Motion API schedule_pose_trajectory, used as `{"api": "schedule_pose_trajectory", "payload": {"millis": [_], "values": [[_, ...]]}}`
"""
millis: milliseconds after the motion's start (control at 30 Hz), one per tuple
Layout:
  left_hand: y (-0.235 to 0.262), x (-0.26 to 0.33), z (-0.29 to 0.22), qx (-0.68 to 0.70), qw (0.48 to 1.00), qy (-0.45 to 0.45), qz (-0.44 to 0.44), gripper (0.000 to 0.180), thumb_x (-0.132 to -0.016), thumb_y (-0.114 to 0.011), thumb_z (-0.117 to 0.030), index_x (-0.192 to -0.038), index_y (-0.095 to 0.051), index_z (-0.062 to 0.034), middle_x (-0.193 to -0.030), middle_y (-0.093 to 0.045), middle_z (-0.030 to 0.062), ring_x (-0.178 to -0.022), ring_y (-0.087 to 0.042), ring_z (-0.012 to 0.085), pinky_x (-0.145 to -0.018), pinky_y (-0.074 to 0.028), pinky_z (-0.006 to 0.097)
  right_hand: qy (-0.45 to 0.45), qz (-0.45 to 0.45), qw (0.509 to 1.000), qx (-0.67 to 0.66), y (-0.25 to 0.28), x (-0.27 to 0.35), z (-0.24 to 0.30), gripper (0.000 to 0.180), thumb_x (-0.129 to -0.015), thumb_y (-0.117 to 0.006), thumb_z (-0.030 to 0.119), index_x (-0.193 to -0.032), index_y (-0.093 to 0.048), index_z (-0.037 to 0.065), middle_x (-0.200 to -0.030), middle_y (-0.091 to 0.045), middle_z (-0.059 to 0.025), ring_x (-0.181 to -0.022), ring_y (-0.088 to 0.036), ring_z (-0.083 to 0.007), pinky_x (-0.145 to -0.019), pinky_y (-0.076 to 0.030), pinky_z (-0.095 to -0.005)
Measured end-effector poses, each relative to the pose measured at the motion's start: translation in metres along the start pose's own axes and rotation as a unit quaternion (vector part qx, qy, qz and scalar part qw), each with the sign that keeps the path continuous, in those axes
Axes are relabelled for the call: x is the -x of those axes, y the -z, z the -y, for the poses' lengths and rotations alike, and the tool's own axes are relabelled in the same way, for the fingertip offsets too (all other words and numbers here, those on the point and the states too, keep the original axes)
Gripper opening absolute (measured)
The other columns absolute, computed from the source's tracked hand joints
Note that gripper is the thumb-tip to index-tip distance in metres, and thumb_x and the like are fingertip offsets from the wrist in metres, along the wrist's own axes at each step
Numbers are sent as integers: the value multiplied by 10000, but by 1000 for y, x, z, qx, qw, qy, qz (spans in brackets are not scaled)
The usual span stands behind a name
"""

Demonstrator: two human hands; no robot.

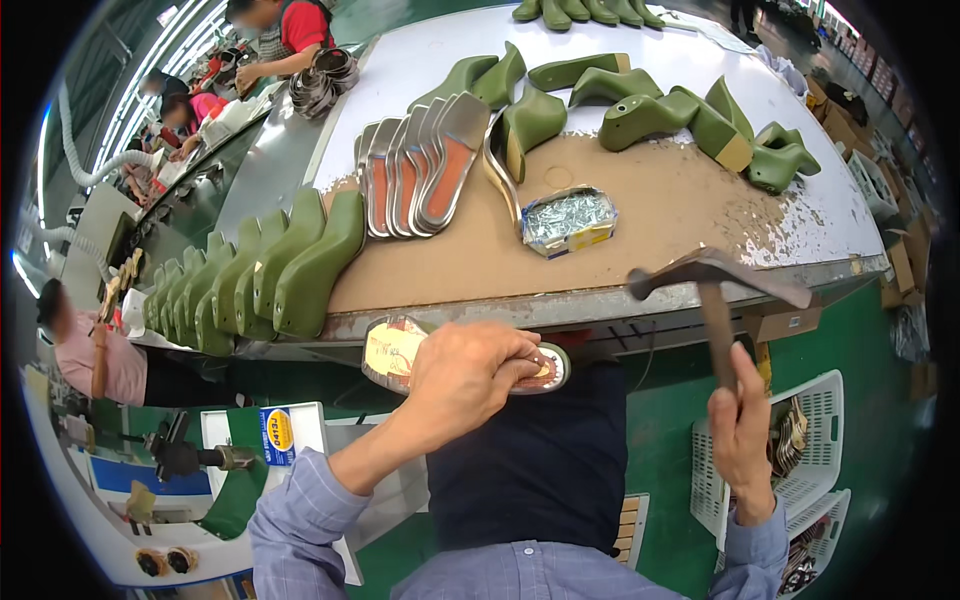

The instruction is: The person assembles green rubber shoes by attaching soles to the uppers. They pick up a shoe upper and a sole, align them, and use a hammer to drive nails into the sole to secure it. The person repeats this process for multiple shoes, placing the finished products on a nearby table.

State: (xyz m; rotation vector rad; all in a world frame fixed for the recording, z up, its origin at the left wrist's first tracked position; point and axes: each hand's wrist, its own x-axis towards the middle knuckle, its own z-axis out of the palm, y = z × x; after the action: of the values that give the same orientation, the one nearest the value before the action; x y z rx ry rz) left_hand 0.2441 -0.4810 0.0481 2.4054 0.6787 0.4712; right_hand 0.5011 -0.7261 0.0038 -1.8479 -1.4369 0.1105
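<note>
Below, left hand (468,378) presses insole (400,350), apparently; right hand (742,432) grips hammer (716,283).

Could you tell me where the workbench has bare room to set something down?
Bare brown board lies right of the tin of nails, up to the bench edge. The left side is crowded with green shoe lasts and metal plates.

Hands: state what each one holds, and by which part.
The right hand grips a hammer by the lower end of its handle. The left hand clasps a shoe sole across its middle.
</note>
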Motion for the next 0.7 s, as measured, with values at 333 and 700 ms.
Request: {"api": "schedule_pose_trajectory", "payload": {"millis": [333,700], "values": [[2,1,-2,-9,1000,-14,-13,97,-824,-753,-149,-893,-774,-85,-948,-771,85,-863,-731,291,-739,-565,391,138,10,978,-156,18,-7,73,599,-967,-603,20,-1517,-388,123,-669,-593,-75,-464,-524,-170,-463,-448,-284],[6,0,-4,-88,996,7,32,148,-826,-762,-216,-894,-751,-85,-905,-753,100,-858,-713,311,-730,-547,418,83,104,984,-118,3,-15,81,482,-953,-664,38,-1412,-526,92,-729,-614,-106,-549,-593,-218,-502,-472,-316]]}}
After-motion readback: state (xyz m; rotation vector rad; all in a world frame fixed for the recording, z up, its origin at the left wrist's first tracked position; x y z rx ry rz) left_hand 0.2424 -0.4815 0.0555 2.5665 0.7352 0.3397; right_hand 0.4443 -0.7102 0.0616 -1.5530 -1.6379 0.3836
